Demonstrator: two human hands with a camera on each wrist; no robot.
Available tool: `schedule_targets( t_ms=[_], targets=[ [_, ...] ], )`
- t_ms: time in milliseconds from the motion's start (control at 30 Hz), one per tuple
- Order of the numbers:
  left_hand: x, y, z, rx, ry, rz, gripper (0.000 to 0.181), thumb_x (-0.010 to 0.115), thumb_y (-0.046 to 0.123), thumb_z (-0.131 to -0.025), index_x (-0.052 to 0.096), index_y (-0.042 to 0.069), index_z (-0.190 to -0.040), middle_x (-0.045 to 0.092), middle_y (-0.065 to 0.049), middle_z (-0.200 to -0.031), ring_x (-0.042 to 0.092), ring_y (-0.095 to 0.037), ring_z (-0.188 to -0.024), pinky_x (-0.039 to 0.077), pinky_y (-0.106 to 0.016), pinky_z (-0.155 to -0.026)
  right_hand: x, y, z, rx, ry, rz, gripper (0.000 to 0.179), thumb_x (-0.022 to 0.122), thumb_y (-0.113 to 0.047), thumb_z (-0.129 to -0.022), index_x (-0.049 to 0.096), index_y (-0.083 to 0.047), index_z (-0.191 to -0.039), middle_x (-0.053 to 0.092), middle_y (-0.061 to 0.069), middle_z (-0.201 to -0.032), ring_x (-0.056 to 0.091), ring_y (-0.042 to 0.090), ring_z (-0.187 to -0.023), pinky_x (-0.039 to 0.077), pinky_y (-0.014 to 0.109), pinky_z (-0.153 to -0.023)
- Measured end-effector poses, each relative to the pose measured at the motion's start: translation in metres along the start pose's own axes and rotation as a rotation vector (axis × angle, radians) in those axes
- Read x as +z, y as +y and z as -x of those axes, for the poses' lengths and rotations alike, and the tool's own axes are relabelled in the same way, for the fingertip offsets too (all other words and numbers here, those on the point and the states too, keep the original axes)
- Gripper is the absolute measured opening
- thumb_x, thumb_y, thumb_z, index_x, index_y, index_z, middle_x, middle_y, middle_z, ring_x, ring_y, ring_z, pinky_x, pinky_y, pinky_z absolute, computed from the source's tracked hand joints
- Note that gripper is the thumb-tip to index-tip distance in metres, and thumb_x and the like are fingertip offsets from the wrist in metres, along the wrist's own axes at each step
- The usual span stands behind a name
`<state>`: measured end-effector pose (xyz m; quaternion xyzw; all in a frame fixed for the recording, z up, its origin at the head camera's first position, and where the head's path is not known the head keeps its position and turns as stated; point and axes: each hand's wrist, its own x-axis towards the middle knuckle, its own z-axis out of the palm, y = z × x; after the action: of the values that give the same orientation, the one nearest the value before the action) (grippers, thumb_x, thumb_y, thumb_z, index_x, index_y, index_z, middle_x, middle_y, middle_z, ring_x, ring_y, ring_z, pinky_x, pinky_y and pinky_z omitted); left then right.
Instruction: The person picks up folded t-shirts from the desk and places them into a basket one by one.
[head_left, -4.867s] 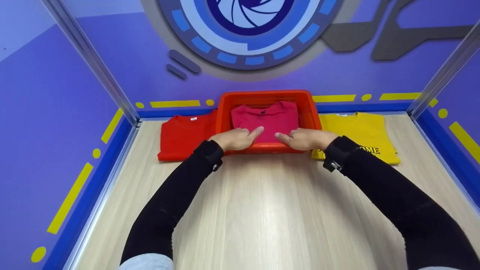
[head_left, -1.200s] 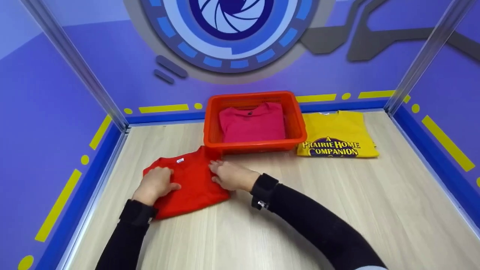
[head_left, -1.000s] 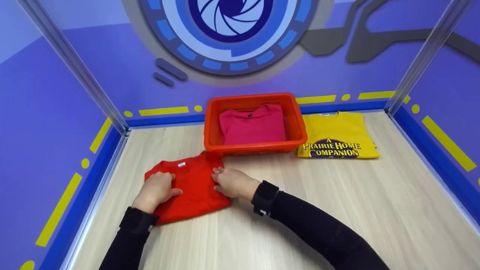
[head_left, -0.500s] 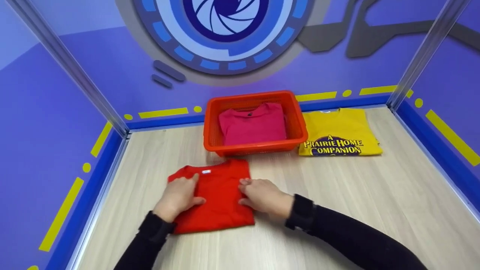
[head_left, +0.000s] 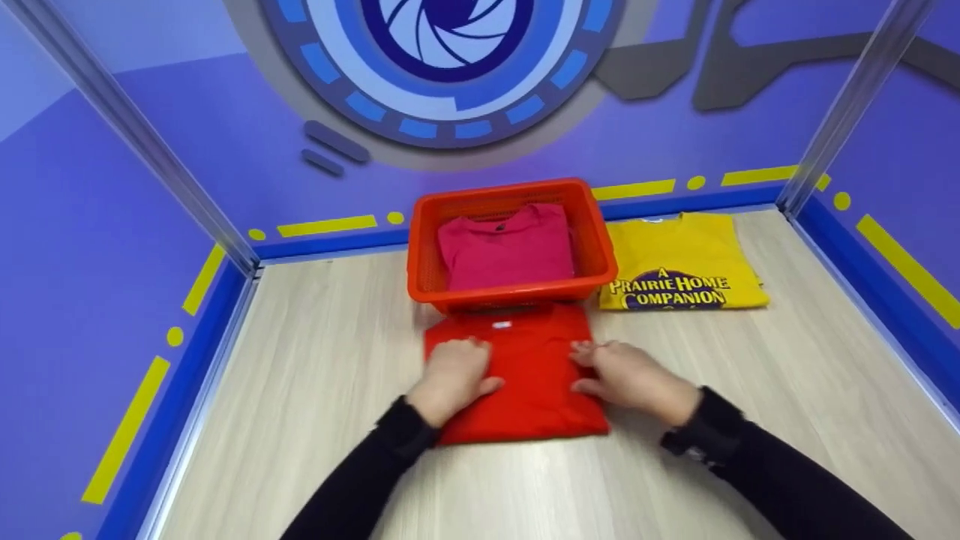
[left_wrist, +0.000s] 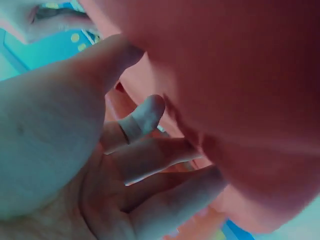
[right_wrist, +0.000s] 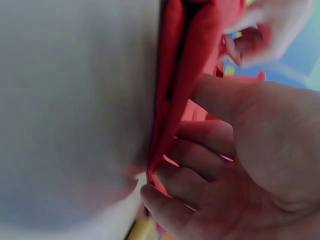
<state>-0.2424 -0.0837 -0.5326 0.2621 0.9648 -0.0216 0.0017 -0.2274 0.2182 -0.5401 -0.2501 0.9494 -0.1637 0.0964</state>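
A folded red T-shirt (head_left: 540,382) with a white neck label lies on the table, its collar end right at the front of the basket. My left hand (head_left: 452,379) grips its left side, thumb lying over the cloth. On the opposite side, my right hand (head_left: 634,375) holds the other edge. In the left wrist view, thumb and fingertips meet the cloth (left_wrist: 240,100). Stacked layers of the shirt (right_wrist: 187,65) show between thumb and fingers in the right wrist view; some fingertips are hidden behind the fabric.
An orange-red plastic basket (head_left: 517,290) stands against the back wall with a folded pink T-shirt (head_left: 510,259) inside. Right beside it lies a folded yellow T-shirt (head_left: 675,244) with printed lettering. Blue-purple panels (head_left: 150,187) enclose the table at the back and sides.
The red T-shirt has come from left of the basket, first toward the front, then rightward to lie before the basket. Both hands, earlier at the basket's front rim, moved with the shirt.
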Motion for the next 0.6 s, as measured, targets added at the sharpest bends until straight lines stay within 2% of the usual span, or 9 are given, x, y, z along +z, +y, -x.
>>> schedule_targets(
  t_ms=[100,167,233,300,333,433,500,567,600],
  targets=[
    [0.005,0.013,-0.005,0.045,0.028,-0.036,0.054,0.076,0.059,-0.100,0.075,0.008,-0.119,0.081,-0.016,-0.114,0.078,-0.035,-0.096,0.066,-0.046,-0.078,-0.007,0.014,0.010,0.029,-0.015,-0.012,0.060,0.082,-0.034,-0.102,0.067,0.000,-0.149,0.063,0.023,-0.156,0.062,0.045,-0.145,0.050,0.062,-0.119],
    [0.006,0.017,-0.006,0.070,0.048,-0.016,0.055,0.072,0.059,-0.103,0.075,0.007,-0.122,0.080,-0.019,-0.124,0.079,-0.035,-0.099,0.067,-0.046,-0.081,-0.011,0.021,0.014,0.049,-0.029,-0.028,0.060,0.083,-0.033,-0.100,0.067,-0.001,-0.149,0.063,0.022,-0.156,0.062,0.045,-0.145,0.049,0.063,-0.120],
    [0.007,0.015,-0.005,0.081,0.068,0.052,0.050,0.071,0.055,-0.105,0.074,0.007,-0.117,0.080,-0.021,-0.126,0.079,-0.036,-0.100,0.067,-0.047,-0.084,-0.014,0.024,0.016,0.054,-0.041,-0.039,0.061,0.084,-0.032,-0.100,0.067,-0.001,-0.149,0.063,0.022,-0.156,0.062,0.045,-0.145,0.049,0.063,-0.119],
    [0.005,0.007,-0.003,0.058,0.093,0.174,0.039,0.071,0.047,-0.107,0.073,0.008,-0.111,0.081,-0.018,-0.117,0.079,-0.034,-0.096,0.066,-0.046,-0.084,-0.017,0.026,0.015,0.057,-0.037,-0.057,0.059,0.084,-0.031,-0.100,0.068,-0.001,-0.148,0.065,0.022,-0.154,0.066,0.043,-0.141,0.052,0.061,-0.117],
    [0.004,0.001,-0.001,0.040,0.119,0.232,0.033,0.072,0.042,-0.108,0.073,0.009,-0.108,0.082,-0.016,-0.111,0.079,-0.033,-0.094,0.065,-0.046,-0.083,-0.018,0.026,0.014,0.051,-0.014,-0.063,0.055,0.084,-0.029,-0.100,0.071,-0.001,-0.145,0.068,0.022,-0.150,0.071,0.042,-0.133,0.056,0.058,-0.113],
    [0.000,-0.018,0.001,-0.041,0.245,0.312,0.020,0.073,0.028,-0.107,0.074,0.011,-0.097,0.079,-0.009,-0.089,0.078,-0.032,-0.082,0.063,-0.047,-0.073,-0.022,0.027,0.005,0.028,0.146,-0.038,0.034,0.082,-0.020,-0.100,0.081,0.003,-0.126,0.082,0.022,-0.123,0.078,0.035,-0.103,0.063,0.051,-0.091],
    [-0.003,-0.030,0.001,-0.099,0.326,0.295,0.018,0.074,0.025,-0.106,0.076,0.011,-0.094,0.078,-0.007,-0.083,0.077,-0.032,-0.077,0.062,-0.048,-0.067,-0.026,0.029,-0.003,0.039,0.291,-0.018,0.023,0.081,-0.014,-0.099,0.083,0.004,-0.113,0.083,0.020,-0.106,0.076,0.032,-0.089,0.063,0.049,-0.080],
    [-0.004,-0.040,-0.003,-0.151,0.361,0.271,0.019,0.074,0.024,-0.105,0.079,0.010,-0.094,0.079,-0.009,-0.083,0.077,-0.035,-0.076,0.063,-0.051,-0.065,-0.030,0.029,-0.014,0.058,0.396,0.022,0.016,0.080,-0.010,-0.097,0.082,0.004,-0.104,0.081,0.019,-0.094,0.077,0.036,-0.085,0.063,0.053,-0.077],
    [-0.004,-0.043,-0.006,-0.176,0.355,0.276,0.019,0.075,0.025,-0.105,0.080,0.009,-0.097,0.081,-0.010,-0.087,0.078,-0.037,-0.079,0.064,-0.052,-0.066,-0.032,0.030,-0.019,0.068,0.424,0.040,0.015,0.080,-0.009,-0.097,0.081,0.005,-0.102,0.081,0.019,-0.093,0.077,0.038,-0.086,0.062,0.055,-0.077]
  ],
)
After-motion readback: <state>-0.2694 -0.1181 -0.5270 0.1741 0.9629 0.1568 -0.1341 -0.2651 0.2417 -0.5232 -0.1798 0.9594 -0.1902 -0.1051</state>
